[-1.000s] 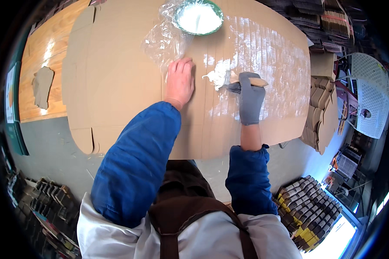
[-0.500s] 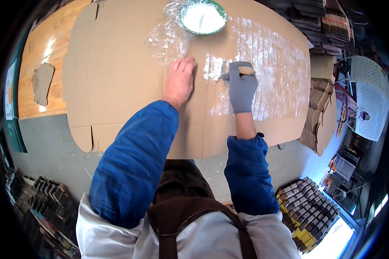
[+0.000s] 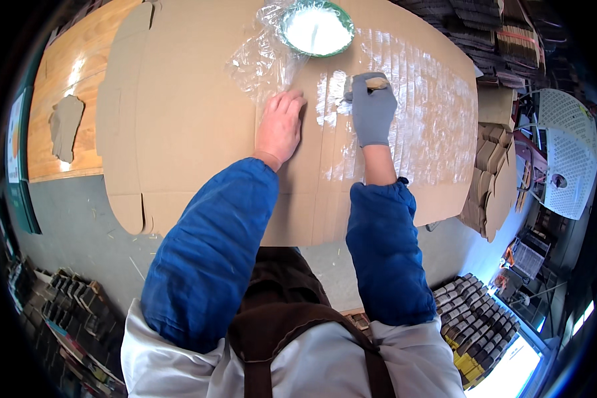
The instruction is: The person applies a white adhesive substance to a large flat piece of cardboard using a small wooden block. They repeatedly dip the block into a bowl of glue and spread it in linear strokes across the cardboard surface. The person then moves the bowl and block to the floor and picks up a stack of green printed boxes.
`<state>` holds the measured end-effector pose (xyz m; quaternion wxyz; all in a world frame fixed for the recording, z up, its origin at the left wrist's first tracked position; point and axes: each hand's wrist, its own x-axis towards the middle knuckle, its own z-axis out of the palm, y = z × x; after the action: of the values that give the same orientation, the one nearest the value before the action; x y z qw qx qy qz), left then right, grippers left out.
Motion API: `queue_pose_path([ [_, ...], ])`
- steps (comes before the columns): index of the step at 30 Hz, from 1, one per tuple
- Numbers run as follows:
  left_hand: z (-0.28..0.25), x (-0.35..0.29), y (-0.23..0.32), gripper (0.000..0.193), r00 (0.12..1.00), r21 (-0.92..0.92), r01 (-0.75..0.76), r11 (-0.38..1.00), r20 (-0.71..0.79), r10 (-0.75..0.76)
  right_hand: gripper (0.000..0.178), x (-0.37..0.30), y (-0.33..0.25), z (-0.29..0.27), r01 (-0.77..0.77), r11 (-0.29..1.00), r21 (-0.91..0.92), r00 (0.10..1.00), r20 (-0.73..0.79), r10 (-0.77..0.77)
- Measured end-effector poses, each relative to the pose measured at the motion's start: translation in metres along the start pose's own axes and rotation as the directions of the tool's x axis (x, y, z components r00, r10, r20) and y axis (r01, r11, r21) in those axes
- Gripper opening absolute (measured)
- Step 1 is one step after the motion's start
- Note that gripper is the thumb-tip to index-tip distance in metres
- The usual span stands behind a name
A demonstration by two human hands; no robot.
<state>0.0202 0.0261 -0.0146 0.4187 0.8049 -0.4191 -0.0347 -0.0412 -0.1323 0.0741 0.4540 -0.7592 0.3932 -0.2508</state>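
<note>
A large flat cardboard sheet (image 3: 192, 99) lies in front of me, its right half streaked with white paste (image 3: 438, 119). My right hand (image 3: 374, 109), in a grey glove, is closed round the wooden handle of a brush (image 3: 377, 83). The bristle end points left and touches the pasted patch. My left hand (image 3: 280, 126) is bare and rests on the cardboard near its middle crease, fingers laid down with nothing held. Beyond it stands a green-rimmed bowl (image 3: 349, 44) of white paste, with crumpled clear plastic film (image 3: 255, 63) along its left side.
A torn cardboard piece (image 3: 67, 127) lies on the wooden tabletop (image 3: 89, 66) at left. Stacked cardboard pieces (image 3: 489, 172) stand at right, near a white perforated chair (image 3: 564, 156). Bundled stacks (image 3: 474, 328) sit on the floor at lower right, and dark piles (image 3: 79, 305) at lower left.
My right hand has moved the brush away from me, towards the bowl, over the white patch. My left hand stays almost in place.
</note>
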Motion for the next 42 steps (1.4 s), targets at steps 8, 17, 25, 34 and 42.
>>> queue_pose_path([
  [8, 0.001, 0.0, 0.0, 0.04, 1.0, 0.008, 0.009, 1.0, 0.006, -0.009, 0.011, -0.004, 0.008, 0.004, -0.026, 0.994, 0.102, 1.0, 0.006, 0.025],
  [17, 0.004, -0.002, -0.003, 0.04, 1.0, 0.021, -0.004, 1.0, -0.004, 0.004, 0.013, -0.002, 0.008, 0.007, 0.013, 0.986, 0.165, 0.999, 0.045, -0.021],
  [25, 0.003, -0.001, -0.003, 0.04, 1.0, 0.021, -0.005, 1.0, -0.003, 0.005, 0.013, -0.036, -0.001, 0.001, -0.014, 0.985, 0.172, 0.999, 0.049, 0.005],
  [34, 0.003, -0.001, 0.0, 0.038, 0.998, 0.03, -0.021, 0.999, -0.05, 0.023, 0.009, -0.052, 0.017, -0.002, 0.013, 0.999, 0.048, 0.999, 0.045, -0.015],
  [42, 0.005, -0.002, -0.002, 0.038, 0.999, 0.031, -0.013, 0.999, -0.031, 0.014, 0.007, -0.085, 0.02, -0.018, 0.026, 1.0, -0.008, 0.997, 0.076, -0.025],
])
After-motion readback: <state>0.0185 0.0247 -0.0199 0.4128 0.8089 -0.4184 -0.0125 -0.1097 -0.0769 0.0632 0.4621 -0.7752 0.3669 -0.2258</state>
